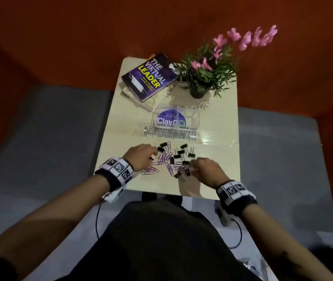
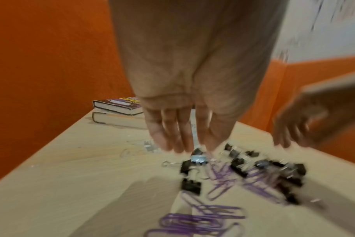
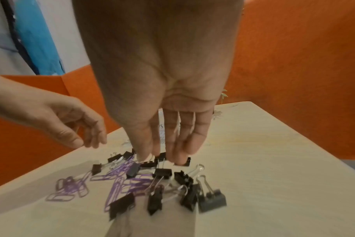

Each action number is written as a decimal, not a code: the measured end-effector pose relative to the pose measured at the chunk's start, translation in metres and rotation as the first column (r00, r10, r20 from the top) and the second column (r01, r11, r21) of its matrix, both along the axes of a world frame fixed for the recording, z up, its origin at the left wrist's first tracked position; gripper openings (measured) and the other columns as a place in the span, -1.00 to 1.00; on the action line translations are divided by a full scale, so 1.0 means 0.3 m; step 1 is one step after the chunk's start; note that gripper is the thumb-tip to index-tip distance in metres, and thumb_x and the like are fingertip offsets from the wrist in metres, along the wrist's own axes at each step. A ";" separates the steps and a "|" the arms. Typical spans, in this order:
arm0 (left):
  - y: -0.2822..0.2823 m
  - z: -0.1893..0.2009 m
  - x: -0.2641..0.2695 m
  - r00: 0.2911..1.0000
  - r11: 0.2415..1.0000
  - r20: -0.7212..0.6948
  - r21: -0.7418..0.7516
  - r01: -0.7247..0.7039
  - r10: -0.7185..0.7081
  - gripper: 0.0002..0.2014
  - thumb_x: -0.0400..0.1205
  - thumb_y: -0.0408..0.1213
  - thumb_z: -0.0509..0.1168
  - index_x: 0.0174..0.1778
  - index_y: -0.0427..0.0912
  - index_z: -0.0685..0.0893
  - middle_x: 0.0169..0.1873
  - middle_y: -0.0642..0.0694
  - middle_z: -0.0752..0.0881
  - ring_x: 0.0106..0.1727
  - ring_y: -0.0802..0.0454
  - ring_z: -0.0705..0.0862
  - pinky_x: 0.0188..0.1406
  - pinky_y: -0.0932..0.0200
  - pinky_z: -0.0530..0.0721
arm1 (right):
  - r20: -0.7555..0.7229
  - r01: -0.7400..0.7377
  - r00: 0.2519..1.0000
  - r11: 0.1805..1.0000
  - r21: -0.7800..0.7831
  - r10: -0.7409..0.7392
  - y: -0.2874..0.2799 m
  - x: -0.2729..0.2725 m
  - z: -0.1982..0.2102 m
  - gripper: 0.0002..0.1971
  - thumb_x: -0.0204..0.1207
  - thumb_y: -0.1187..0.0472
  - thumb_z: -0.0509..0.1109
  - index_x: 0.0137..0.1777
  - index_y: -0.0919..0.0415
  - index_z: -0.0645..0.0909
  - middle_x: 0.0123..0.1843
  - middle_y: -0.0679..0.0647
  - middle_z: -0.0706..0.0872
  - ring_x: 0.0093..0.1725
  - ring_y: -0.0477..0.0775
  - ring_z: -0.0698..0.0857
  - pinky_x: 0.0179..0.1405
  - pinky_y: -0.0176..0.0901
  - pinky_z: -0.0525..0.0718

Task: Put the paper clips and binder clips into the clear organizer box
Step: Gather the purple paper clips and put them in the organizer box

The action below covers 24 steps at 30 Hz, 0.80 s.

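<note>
A: What did the hands do at that moment?

B: Left hand [image 1: 141,156] hung over the left edge of the pile, fingers [image 2: 172,136] straight and pointing down, holding nothing as far as I could see; head view showed sth. shiny at its fingertips, too small to tell. Right hand [image 1: 205,168] was over the near-right edge, fingers [image 3: 178,144] also extended, tips touching or almost touching a black binder clip [image 3: 184,162]. No grip yet, I think.

A: And the clips?

B: All on the table [image 1: 121,128], mixed: purple paper clips [image 1: 164,159] mostly left and centre, black binder clips [image 1: 183,152] mostly right and far side. So the pile lay directly below and between both hands. Left was nearer to paper clips, right nearer to binder clips.

A: The box?

B: Clear organizer box [image 1: 176,118] stood just behind the pile, away from the person, approx. centred. I saw no clips in it. Coming move, in my judgement: pinch, lift, carry forward.

A: Obstacles?

B: Nothing between pile and box. Behind it were a potted plant w/ pink flowers [image 1: 208,74] and a book "The Virtual Leader" [image 1: 151,77] on another book, well apart from the hands.
</note>
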<state>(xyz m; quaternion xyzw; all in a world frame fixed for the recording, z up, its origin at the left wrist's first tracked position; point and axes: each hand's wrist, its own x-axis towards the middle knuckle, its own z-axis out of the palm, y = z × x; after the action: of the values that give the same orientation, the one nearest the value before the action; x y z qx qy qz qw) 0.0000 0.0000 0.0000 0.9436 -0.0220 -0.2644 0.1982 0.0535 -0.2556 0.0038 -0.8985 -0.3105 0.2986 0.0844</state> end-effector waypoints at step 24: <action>0.083 -0.183 0.063 0.950 0.998 0.312 0.070 0.005 -0.026 -0.60 0.53 -0.45 0.41 0.30 -0.15 0.65 0.03 -0.25 0.66 -0.04 -0.24 0.60 -0.23 -0.14 0.70 | 0.254 0.111 0.953 0.970 0.217 -0.166 -0.013 0.221 -0.200 -0.84 0.44 0.37 0.41 -0.04 0.20 0.74 -0.07 0.14 0.69 0.01 0.27 0.61 -0.41 -0.09 0.53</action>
<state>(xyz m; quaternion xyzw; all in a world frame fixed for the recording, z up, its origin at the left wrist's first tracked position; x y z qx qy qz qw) 0.0189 0.0250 -0.0548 0.9796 -0.0515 -0.1137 0.1578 0.1197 -0.2594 -0.0563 -0.9374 -0.2834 0.1337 0.1520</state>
